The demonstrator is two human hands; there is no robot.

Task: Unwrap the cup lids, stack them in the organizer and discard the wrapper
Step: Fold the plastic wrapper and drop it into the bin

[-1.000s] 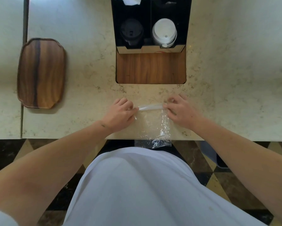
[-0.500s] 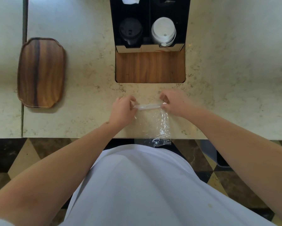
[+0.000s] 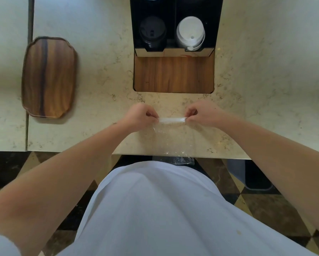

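Observation:
A clear plastic wrapper (image 3: 171, 139) lies flat on the marble counter (image 3: 103, 85), its near end hanging over the front edge. Its far end is rolled into a tight strip. My left hand (image 3: 139, 117) pinches the strip's left end and my right hand (image 3: 203, 113) pinches its right end. Behind them stands the black organizer (image 3: 134, 24), with a stack of black lids (image 3: 152, 33) in the left slot and a stack of white lids (image 3: 190, 33) in the right slot.
A wooden tray (image 3: 49, 77) rests on the counter at the left. A wooden inlay (image 3: 173, 73) lies in front of the organizer. A dark bin (image 3: 251, 174) stands on the floor under the counter at the right.
Both hands have turned up onto their fingertips and shifted slightly away from me, and the wrapper's far end is rolled a little further.

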